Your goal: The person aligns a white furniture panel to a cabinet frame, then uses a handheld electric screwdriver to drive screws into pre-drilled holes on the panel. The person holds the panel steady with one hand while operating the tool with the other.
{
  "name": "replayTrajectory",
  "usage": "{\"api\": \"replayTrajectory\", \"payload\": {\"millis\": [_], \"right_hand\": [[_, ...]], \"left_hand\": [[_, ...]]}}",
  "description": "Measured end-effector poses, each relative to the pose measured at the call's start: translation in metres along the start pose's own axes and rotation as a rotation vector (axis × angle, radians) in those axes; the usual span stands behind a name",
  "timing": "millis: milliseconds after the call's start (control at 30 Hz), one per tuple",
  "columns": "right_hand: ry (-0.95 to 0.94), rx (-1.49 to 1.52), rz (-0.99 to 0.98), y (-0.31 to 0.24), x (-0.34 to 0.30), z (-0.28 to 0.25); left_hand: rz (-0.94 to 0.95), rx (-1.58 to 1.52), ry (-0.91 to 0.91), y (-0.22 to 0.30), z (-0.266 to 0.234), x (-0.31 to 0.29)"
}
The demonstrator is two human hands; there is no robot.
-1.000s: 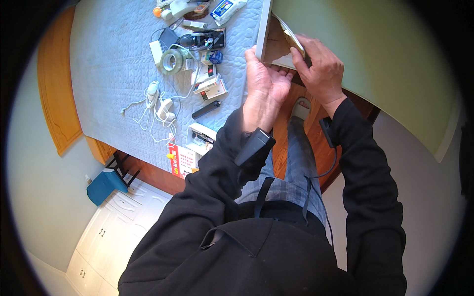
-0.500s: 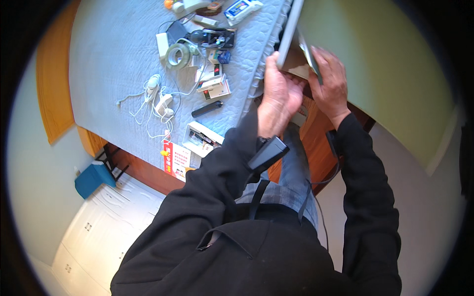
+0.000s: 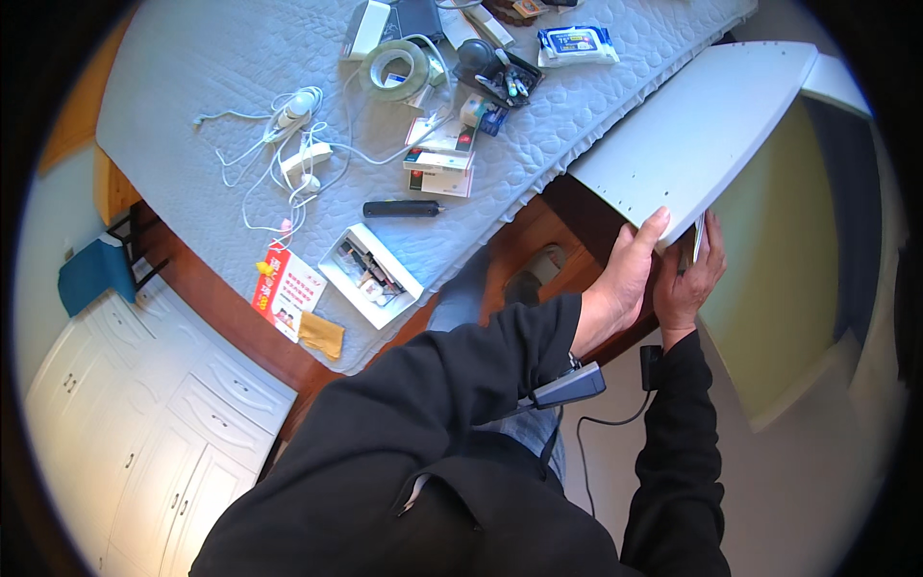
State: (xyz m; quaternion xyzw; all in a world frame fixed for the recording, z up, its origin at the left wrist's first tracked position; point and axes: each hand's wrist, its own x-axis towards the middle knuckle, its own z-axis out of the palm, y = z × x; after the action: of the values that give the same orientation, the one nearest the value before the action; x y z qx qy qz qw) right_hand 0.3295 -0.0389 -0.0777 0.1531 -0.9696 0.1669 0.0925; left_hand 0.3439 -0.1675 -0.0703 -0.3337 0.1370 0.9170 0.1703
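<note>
A long white board (image 3: 711, 125) with small drilled holes slants beside the bed at the right. My left hand (image 3: 620, 288) grips its near corner, thumb pressed on the edge and fingers curled below, partly hidden. Close beside it, my right hand (image 3: 685, 288) is closed round a thin pale flat piece (image 3: 699, 237), seen edge-on against the board's near end. How the piece meets the board cannot be made out. A dark device is strapped at each wrist, and a black cable hangs from the right one.
On the bed (image 3: 183, 77) lie a roll of tape (image 3: 392, 69), tangled white cords (image 3: 298, 144), small boxes (image 3: 440, 159), a black screwdriver-like tool (image 3: 402, 208), an open white box (image 3: 370, 277) and a wipes pack (image 3: 577, 45). White cabinets (image 3: 163, 423) stand lower left; a yellow-green panel (image 3: 779, 260) lies right.
The view has swung right, showing the board's broad face instead of its edge. My hands are now closer together, and the thin piece is nearer the board's corner.
</note>
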Motion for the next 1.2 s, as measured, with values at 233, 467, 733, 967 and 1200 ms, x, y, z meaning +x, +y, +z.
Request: {"api": "replayTrajectory", "payload": {"millis": [233, 467, 733, 967, 1200], "right_hand": [[-0.001, 0.022, -0.016, 0.003, -0.002, 0.005], [-0.013, 0.016, 0.004, 0.010, -0.009, 0.012], [-0.020, -0.034, -0.015, 0.014, -0.011, 0.012], [-0.030, -0.054, -0.022, 0.016, -0.013, 0.013], [-0.022, 0.000, -0.012, 0.012, -0.009, 0.013]], "left_hand": [[-0.143, -0.052, -0.070, 0.017, -0.006, -0.001], [-0.283, -0.075, -0.056, 0.026, -0.034, 0.002], [-0.350, -0.091, -0.042, 0.032, -0.038, 0.008], [-0.427, -0.109, -0.012, 0.038, -0.052, 0.017], [-0.418, -0.110, 0.004, 0.041, -0.052, 0.019]]}}
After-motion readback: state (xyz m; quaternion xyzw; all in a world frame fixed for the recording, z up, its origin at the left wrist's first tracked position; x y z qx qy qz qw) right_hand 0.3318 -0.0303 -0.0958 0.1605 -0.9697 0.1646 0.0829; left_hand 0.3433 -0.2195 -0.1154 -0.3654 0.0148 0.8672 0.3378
